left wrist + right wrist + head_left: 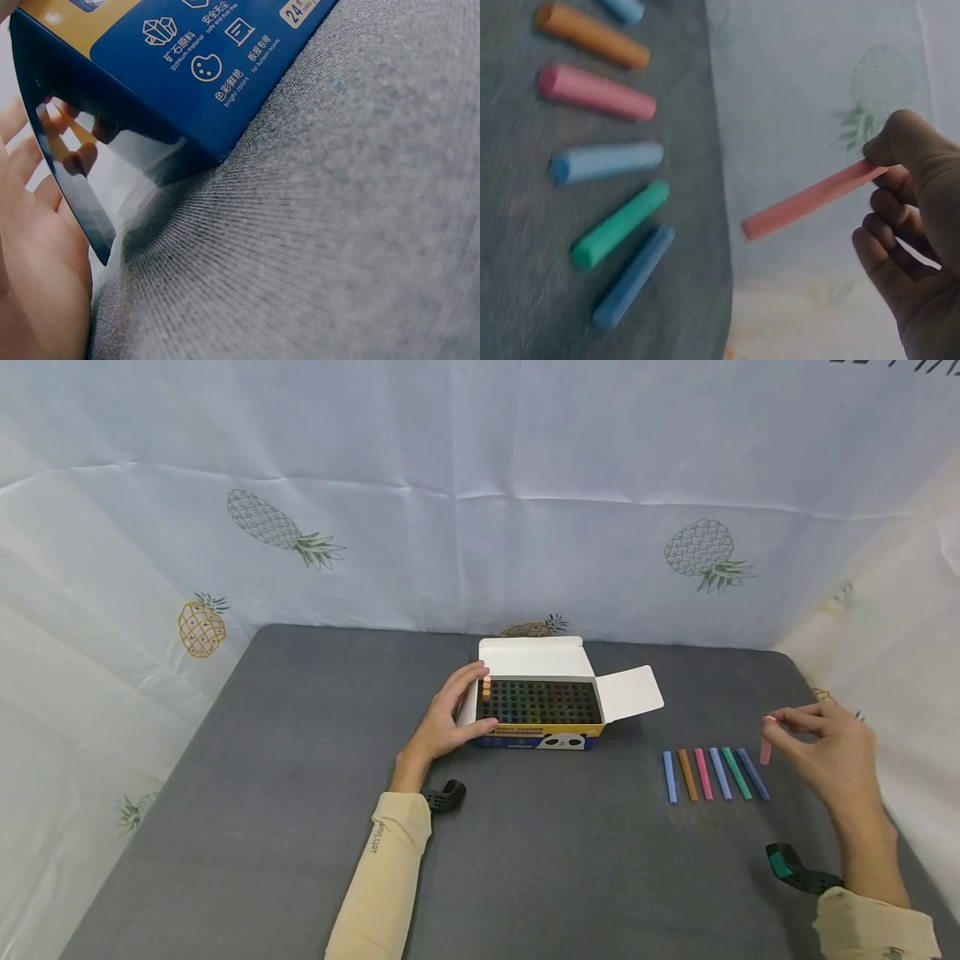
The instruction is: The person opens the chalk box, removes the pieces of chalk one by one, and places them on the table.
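My left hand [442,717] grips the left end of an open chalk box [517,742], thumb along the front edge and fingers at the back corner. In the left wrist view, those fingers are partly hidden behind a side flap [64,172]. A dark holder with many holes [540,702] fills the box, and orange and pinkish chalk ends [487,687] show at its left. Over at the right, my right hand [836,752] pinches one end of a salmon-pink chalk stick [810,201] between thumb and finger; the stick's other end points down beside a row of chalks.
The row on the grey table [262,827] holds light blue [670,777], orange [687,775], pink [703,774], another light blue [720,774], green [737,774] and dark blue [753,774] sticks. The box's right flap [630,693] sticks out sideways. A pineapple-print curtain [480,560] hangs behind.
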`<move>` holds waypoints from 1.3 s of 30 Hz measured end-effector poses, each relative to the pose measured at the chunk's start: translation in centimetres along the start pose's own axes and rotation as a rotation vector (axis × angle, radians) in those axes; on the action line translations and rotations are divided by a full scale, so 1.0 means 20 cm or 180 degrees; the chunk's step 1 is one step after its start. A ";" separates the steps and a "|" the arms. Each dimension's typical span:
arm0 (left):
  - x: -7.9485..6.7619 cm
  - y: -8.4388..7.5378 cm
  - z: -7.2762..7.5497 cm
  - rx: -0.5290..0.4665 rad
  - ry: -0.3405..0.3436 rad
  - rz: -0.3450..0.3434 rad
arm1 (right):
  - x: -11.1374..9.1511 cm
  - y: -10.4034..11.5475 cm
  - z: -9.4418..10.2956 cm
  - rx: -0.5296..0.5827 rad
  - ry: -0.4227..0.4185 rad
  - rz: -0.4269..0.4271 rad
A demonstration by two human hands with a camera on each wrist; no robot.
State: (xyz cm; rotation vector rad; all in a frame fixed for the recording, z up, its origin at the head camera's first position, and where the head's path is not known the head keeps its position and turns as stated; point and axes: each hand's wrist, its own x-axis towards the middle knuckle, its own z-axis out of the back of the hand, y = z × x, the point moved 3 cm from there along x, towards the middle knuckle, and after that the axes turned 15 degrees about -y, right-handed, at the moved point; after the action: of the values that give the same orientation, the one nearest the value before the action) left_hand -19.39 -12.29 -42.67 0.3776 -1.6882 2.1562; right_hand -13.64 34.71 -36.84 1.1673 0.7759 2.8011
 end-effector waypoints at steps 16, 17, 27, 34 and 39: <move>0.01 0.05 0.00 -0.0033 -0.0058 -0.0062 | -0.08 -0.24 -0.07 -0.0413 0.0783 -0.0031; 0.01 0.07 0.00 -0.0020 -0.0068 -0.0080 | -0.09 -0.25 -0.08 -0.0405 0.0744 -0.0016; 0.01 0.19 -0.02 -0.0005 -0.0046 -0.0151 | -0.15 -0.31 -0.16 -0.0515 0.0807 -0.0423; 0.01 0.19 -0.02 0.0018 -0.0051 -0.0118 | -0.16 -0.32 -0.17 -0.0507 0.0884 -0.0495; 0.00 0.20 -0.02 0.0009 -0.0049 -0.0131 | -0.16 -0.34 -0.17 -0.0586 0.1100 -0.0588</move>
State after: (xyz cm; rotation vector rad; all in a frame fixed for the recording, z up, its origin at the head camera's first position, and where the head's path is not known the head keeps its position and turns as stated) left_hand -21.26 -12.79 -46.20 0.4270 -1.6710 2.1318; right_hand -14.82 38.49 -44.01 0.5615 0.5846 2.8731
